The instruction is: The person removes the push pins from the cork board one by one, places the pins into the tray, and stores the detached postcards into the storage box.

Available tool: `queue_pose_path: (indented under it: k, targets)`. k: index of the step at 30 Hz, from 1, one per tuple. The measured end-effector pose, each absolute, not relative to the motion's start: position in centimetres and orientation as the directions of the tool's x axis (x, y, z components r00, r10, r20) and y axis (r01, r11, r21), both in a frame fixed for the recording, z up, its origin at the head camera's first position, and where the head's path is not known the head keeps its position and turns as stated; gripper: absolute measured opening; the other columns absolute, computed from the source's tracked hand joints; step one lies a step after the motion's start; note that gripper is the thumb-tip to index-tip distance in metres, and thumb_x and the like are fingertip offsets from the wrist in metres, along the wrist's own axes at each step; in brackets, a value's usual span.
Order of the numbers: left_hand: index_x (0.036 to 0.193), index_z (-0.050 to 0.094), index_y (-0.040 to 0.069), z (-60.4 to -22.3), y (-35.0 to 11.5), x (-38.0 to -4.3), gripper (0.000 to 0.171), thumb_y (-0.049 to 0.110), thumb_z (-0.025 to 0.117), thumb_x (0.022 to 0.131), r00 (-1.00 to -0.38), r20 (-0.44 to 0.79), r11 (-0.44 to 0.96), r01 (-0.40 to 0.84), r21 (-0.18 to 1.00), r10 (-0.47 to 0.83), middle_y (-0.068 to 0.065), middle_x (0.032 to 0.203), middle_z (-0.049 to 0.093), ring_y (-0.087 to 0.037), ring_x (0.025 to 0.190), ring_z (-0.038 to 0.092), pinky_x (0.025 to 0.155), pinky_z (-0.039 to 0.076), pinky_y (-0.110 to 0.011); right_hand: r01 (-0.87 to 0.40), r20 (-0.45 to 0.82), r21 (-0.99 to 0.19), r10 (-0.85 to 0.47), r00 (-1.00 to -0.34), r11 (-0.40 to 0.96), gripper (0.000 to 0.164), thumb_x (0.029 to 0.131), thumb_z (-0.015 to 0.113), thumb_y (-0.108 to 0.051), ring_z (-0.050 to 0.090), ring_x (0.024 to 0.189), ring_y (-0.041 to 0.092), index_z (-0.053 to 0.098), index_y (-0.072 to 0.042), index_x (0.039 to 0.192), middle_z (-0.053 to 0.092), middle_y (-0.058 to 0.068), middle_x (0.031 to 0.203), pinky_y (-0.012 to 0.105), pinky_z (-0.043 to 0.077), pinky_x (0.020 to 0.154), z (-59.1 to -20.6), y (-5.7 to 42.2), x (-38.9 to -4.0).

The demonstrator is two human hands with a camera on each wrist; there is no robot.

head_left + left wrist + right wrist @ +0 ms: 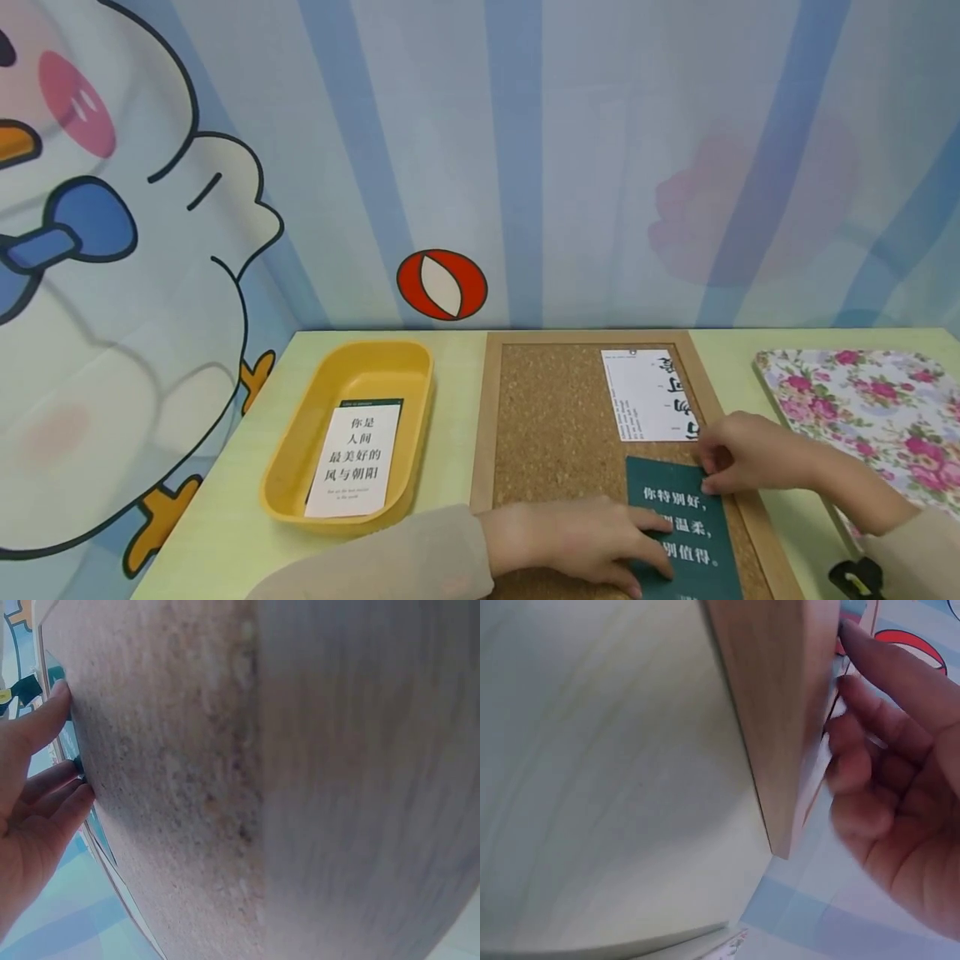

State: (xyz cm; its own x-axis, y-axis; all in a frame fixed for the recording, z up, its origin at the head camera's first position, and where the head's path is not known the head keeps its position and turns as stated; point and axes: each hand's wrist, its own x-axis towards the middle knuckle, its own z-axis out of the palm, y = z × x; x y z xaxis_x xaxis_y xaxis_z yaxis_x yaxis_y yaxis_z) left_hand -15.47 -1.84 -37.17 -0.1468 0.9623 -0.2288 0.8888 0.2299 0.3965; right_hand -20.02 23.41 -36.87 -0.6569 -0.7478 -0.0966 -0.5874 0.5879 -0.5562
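Observation:
A dark green card (697,515) with white Chinese lettering lies on the wood-framed cork board (551,417). Spread over its left side, my left hand (577,546) rests its fairly straight fingertips on the card; the left wrist view shows this hand (37,787) at the card's edge. My right hand (750,454) pinches the card's upper right corner between thumb and forefinger, beside the frame's right rail. From the right wrist, the hand (896,750) appears with its other fingers curled. Just above the green card is a white card (645,396) with black lettering, placed sideways.
On the left stands a yellow tray (427,375) with a white lettered card (360,458) over a dark one inside. A flower-patterned board (862,408) lies at the right. Behind the pale table (457,400) rises a printed cartoon backdrop (585,167).

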Motion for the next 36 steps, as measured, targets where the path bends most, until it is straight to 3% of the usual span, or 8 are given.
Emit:
queue_pose_path:
  k: [3, 14, 23, 36]
  targets:
    - [0.128, 0.057, 0.02, -37.2, -1.8, -15.5, 0.038, 0.028, 0.06, 0.091, -0.149, -0.23, 0.233, 0.885, 0.402, 0.962, -0.002, 0.146, 0.036, -0.003, 0.122, 0.042, 0.095, 0.032, -0.01, -0.576, -0.123, -0.528, -0.727, -0.676, 0.624, 0.027, 0.082, 0.071, -0.026, 0.038, 0.051, -0.003, 0.055, -0.018, 0.062, 0.042, -0.017, 0.057, 0.019, 0.032, 0.047, -36.8, 23.6, -20.0]
    - [0.127, 0.057, 0.02, -37.3, -1.9, -15.4, 0.038, 0.028, 0.06, 0.091, -0.147, -0.229, 0.23, 0.887, 0.399, 0.962, -0.002, 0.145, 0.036, -0.003, 0.122, 0.042, 0.095, 0.032, -0.01, -0.565, -0.108, -0.577, -0.741, -0.662, 0.589, 0.025, 0.082, 0.07, -0.019, 0.039, 0.049, -0.003, 0.055, -0.018, 0.062, 0.042, -0.017, 0.056, 0.018, 0.032, 0.045, -37.1, 23.5, -20.0]
    - [0.128, 0.057, 0.019, -37.2, -1.9, -15.5, 0.038, 0.027, 0.06, 0.091, -0.148, -0.224, 0.234, 0.874, 0.427, 0.963, -0.002, 0.146, 0.036, -0.002, 0.122, 0.041, 0.095, 0.032, -0.01, -0.602, -0.049, -0.622, -0.792, -0.608, 0.5, 0.023, 0.077, 0.069, -0.004, 0.037, 0.05, -0.005, 0.055, -0.017, 0.064, 0.041, -0.018, 0.06, 0.017, 0.032, 0.044, -36.9, 23.4, -20.2]
    - [0.129, 0.056, 0.017, -37.3, -2.1, -15.7, 0.037, 0.023, 0.059, 0.092, -0.128, -0.218, 0.215, 0.868, 0.448, 0.968, -0.003, 0.146, 0.035, -0.003, 0.123, 0.04, 0.095, 0.031, -0.01, -0.602, -0.142, -0.602, -0.812, -0.566, 0.525, 0.022, 0.069, 0.066, 0.001, 0.034, 0.049, -0.003, 0.054, -0.017, 0.063, 0.039, -0.017, 0.057, 0.017, 0.028, 0.044, -36.6, 22.7, -20.8]
